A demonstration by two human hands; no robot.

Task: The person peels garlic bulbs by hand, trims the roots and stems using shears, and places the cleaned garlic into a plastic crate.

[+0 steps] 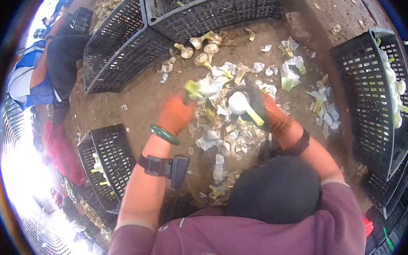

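My right hand (277, 116), in an orange glove with dark fingers, is closed around a white garlic bulb (238, 103) whose short pale-green stem points down and to the right. My left hand (176, 111), gloved the same way, grips a garlic husk (193, 89) with a green end, its white layers reaching toward the bulb. Its fingertips are partly hidden and blurred. Below both hands lies a heap of peeled garlic skins (240, 137) on the ground. Several unpeeled garlic bulbs (210, 49) with dirty skins rest just beyond my left hand.
Black plastic crates stand around: a large crate (218, 16) ahead, another crate (114, 41) at left, a small crate (107, 164) with garlic nearer me, and a tall crate (367, 98) with white bulbs at right. Another person (47, 70) sits at far left. Husks (289, 76) litter the dirt.
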